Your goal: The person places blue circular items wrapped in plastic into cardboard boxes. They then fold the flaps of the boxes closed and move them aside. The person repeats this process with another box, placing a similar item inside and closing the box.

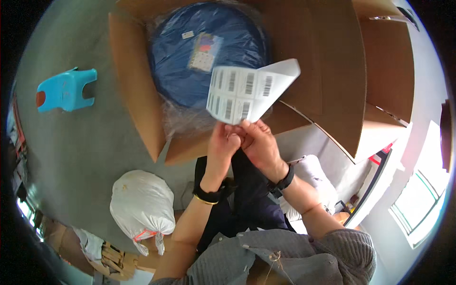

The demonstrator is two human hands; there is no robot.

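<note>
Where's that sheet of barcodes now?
In the head view, the sheet is above and slightly right of centre, held at its lower edge by the left hand and right hand, in front of the blue bundle in the box.

Grey floor (66, 147) ran across the left side of the view. Light-blue plastic stool (76, 90) stood at upper left, well apart from everything else, with a brown-orange oval at its left end. Lower left: full white plastic bag (141, 202), neck gathered and bound with a red-orange tie (144, 234). Farther toward the lower left corner, cardboard pieces (113, 260) lay in a heap. Right side: a pale, bulky bundle (311, 172), possibly another bag, but partly hidden. Far right: bright window (418, 204) with pale light coming through, set in a grey-white wall (380, 230).
</note>
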